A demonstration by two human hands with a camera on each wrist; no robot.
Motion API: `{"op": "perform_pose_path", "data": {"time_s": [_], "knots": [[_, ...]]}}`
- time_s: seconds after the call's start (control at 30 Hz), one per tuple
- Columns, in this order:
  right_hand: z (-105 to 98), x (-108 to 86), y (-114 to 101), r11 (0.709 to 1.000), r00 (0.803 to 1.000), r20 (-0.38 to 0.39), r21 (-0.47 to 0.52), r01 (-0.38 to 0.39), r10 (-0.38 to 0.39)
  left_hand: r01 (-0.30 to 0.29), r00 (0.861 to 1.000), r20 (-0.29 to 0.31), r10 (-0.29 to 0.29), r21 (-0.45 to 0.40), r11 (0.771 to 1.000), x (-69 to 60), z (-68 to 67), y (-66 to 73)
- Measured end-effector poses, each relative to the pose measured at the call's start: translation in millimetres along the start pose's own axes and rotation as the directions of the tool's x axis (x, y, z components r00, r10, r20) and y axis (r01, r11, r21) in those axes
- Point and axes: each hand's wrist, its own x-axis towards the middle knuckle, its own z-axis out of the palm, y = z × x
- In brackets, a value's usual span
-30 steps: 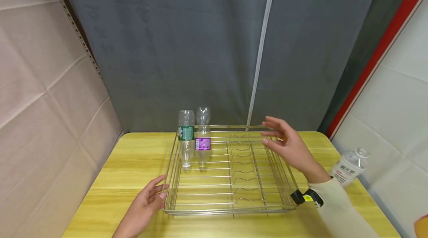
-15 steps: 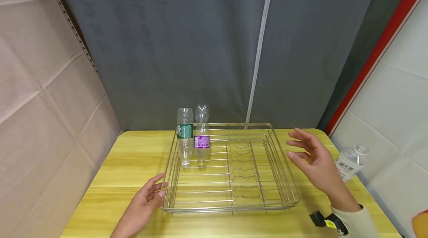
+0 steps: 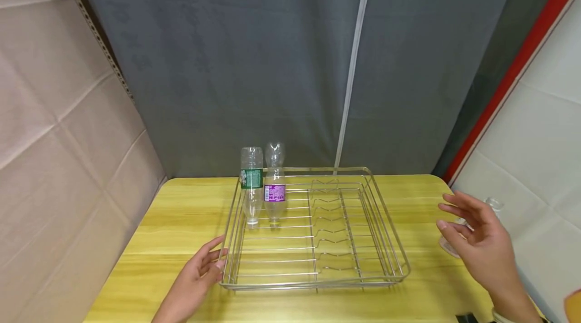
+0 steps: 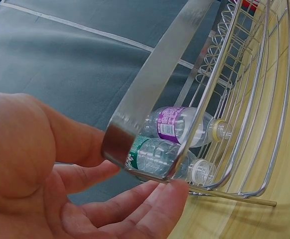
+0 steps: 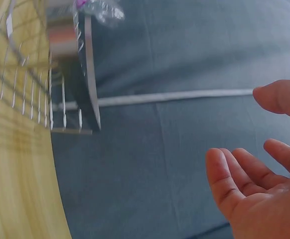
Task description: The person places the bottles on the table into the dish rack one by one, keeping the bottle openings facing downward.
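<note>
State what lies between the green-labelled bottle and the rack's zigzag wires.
The purple-labelled bottle, then a bare stretch of straight rack wires; the head view shows this.

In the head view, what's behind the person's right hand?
A clear bottle is partly visible behind the right hand: its neck shows above the hand and part of its lower end beside the thumb. The hand covers most of its middle, so any print there cannot be read.

rack (image 4: 157, 72): silver
left bottle (image 3: 251, 189): clear, green label (image 3: 252, 178) with white print
right bottle (image 3: 275, 189): clear, purple label (image 3: 275, 193), yellow neck ring (image 4: 217, 130)
table (image 3: 181, 222): yellow, streaked with wood grain
curtain (image 3: 227, 70): dark grey (bluer in the wrist views), one pale stripe (image 3: 353, 63)
side strip (image 3: 512, 74): red
</note>
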Motion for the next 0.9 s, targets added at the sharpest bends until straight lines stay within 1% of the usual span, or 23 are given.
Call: {"op": "perform_pose_path", "data": {"time_s": [0.1,0.2,0.23,0.33,0.37,0.47,0.53,0.7,0.73,0.8,0.9], "knots": [[-10,-4.8,1,0.999,0.998,-0.054,-0.038,-0.030,0.028,-0.005,1.000,-0.004,0.005,0.010,1.000,0.3,0.4,-0.1],[-17,-9.6,1,0.989,0.989,-0.136,-0.127,-0.075,0.058,-0.011,1.000,-0.004,0.011,0.016,1.000,0.7,0.1,-0.1],[-19,-11.2,1,0.983,0.984,-0.165,-0.158,-0.093,0.067,-0.011,1.000,-0.003,0.011,0.016,1.000,0.8,0.0,-0.2],[-26,-14.6,4,0.948,0.969,-0.240,-0.290,-0.131,0.060,-0.004,1.000,0.001,0.004,0.020,1.000,0.7,-0.4,-0.6],[-28,-15.7,5,0.937,0.964,-0.260,-0.319,-0.139,0.054,-0.003,1.000,0.001,0.002,0.021,1.000,0.6,-0.4,-0.8],[-35,-18.6,10,0.918,0.950,-0.310,-0.368,-0.148,0.029,-0.004,1.000,0.000,0.004,0.022,1.000,0.2,-0.5,-1.2],[-39,-20.5,13,0.913,0.937,-0.348,-0.374,-0.161,0.022,-0.010,1.000,-0.003,0.010,0.021,1.000,0.1,-0.3,-1.3],[-54,-24.5,23,0.923,0.895,-0.446,-0.336,-0.189,0.020,-0.016,1.000,-0.009,0.016,0.020,1.000,-0.6,0.2,-1.4],[-57,-25.0,25,0.928,0.886,-0.464,-0.319,-0.191,0.023,-0.014,1.000,-0.009,0.014,0.020,1.000,-0.8,0.3,-1.4],[-63,-25.4,29,0.931,0.870,-0.492,-0.297,-0.211,0.040,-0.009,1.000,-0.009,0.009,0.019,1.000,-1.2,0.4,-1.5],[-70,-25.0,35,0.931,0.844,-0.529,-0.256,-0.261,0.090,-0.005,1.000,-0.010,0.005,0.019,1.000,-1.6,0.5,-1.9]]}}
